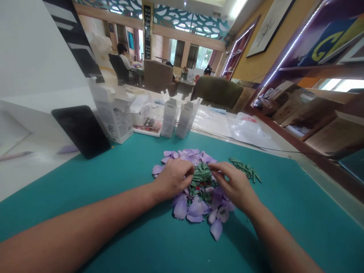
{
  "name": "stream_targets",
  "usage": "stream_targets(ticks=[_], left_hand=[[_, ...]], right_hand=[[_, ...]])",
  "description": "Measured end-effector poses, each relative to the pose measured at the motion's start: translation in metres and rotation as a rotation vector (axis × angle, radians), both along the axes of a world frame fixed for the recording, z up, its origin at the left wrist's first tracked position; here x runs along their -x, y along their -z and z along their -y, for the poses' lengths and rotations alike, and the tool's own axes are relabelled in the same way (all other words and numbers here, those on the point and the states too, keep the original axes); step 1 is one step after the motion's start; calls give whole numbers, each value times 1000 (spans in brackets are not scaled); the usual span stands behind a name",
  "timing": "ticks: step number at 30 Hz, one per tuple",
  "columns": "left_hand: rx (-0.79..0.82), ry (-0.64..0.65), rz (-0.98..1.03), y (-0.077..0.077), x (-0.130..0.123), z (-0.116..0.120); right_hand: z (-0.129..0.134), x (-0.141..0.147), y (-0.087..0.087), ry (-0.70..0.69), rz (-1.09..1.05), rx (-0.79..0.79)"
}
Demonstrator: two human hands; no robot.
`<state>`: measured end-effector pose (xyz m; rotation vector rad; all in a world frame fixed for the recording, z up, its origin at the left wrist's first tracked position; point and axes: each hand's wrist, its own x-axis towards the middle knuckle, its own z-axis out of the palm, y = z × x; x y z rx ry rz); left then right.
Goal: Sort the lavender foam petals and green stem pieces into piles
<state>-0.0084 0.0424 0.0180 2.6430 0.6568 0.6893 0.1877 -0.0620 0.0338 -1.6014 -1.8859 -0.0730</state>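
Note:
A heap of light purple petals [196, 208] lies on the green mat [127, 223]. Green leaf-like pieces [202, 173] are piled in its middle, with a few small red bits [201, 186] among them. My left hand [176, 176] is over the heap's left side, fingers curled in against the green pieces; whatever is in them is hidden. From the right, my right hand [234, 184] reaches to the same pile with thumb and index finger drawn close together. What that pinch holds is too small to name. Short green stems [246, 169] lie beyond my right hand.
A black tablet-like panel [82, 131] leans at the left by a white carton [116, 117]. Two upright white boxes [170, 117] stand behind the mat, near a shallow white tray [148, 131]. Clear plastic [247, 131] lies at the back right. A person [125, 58] sits far off.

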Motion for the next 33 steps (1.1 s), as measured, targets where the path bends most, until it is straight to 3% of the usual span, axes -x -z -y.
stream_targets(ticks=[4,8,11,15,19,21,26,33], left_hand=[[11,88,89,0,0,6],[-15,75,33,0,2,4],[-106,-10,-94,3,3,-2],[-227,-48,-222,9,4,-8],[-260,-60,-262,11,3,-7],[-274,-56,-273,11,3,-6],[-312,-33,-276,10,3,-5],[-311,-30,-261,10,2,-3]], right_hand=[[0,19,10,-103,135,77],[-3,12,14,-63,139,36],[-8,-11,15,79,77,-40],[-11,-64,22,399,-7,-78],[-3,-122,31,770,-79,28],[4,-143,36,886,-85,62],[15,-173,50,998,-66,121],[16,-176,58,969,-40,165]])
